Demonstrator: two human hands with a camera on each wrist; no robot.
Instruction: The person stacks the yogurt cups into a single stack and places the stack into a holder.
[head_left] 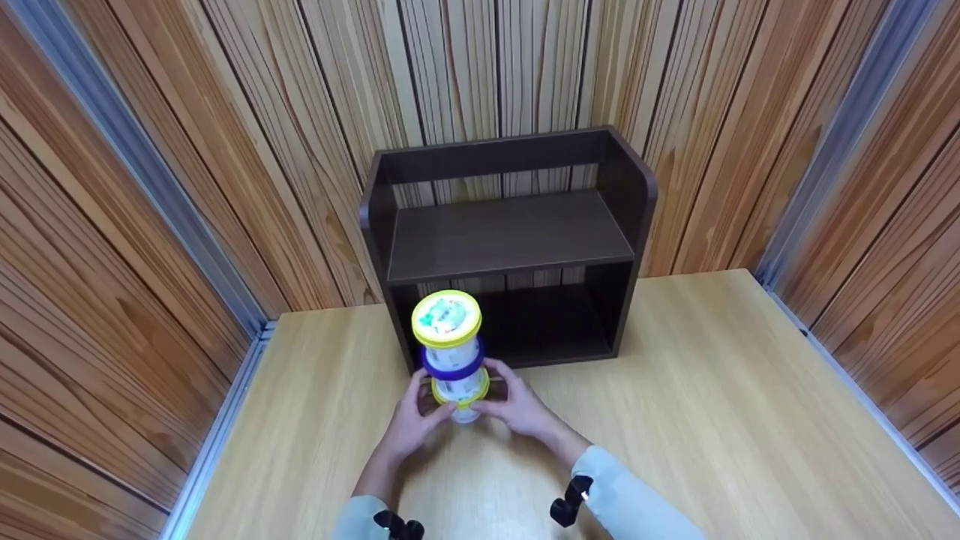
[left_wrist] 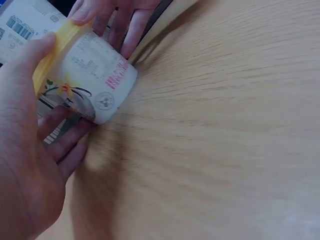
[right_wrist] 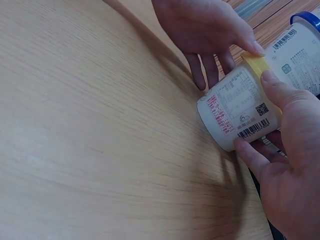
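Three white paper tubs stand stacked in the head view: the top tub has a yellow lid, the middle tub a purple-blue one, and the bottom tub a yellow one. From the left, my left hand grips the bottom tub, its thumb at the lid. My right hand holds the same tub from the right, thumb also at the yellow lid. The right wrist view shows print and a barcode on the bottom tub. Whether its base touches the table I cannot tell.
A dark brown two-tier shelf stands just behind the stack, against the wood-patterned wall. The light wood table extends to both sides. Metal rails run along its side edges.
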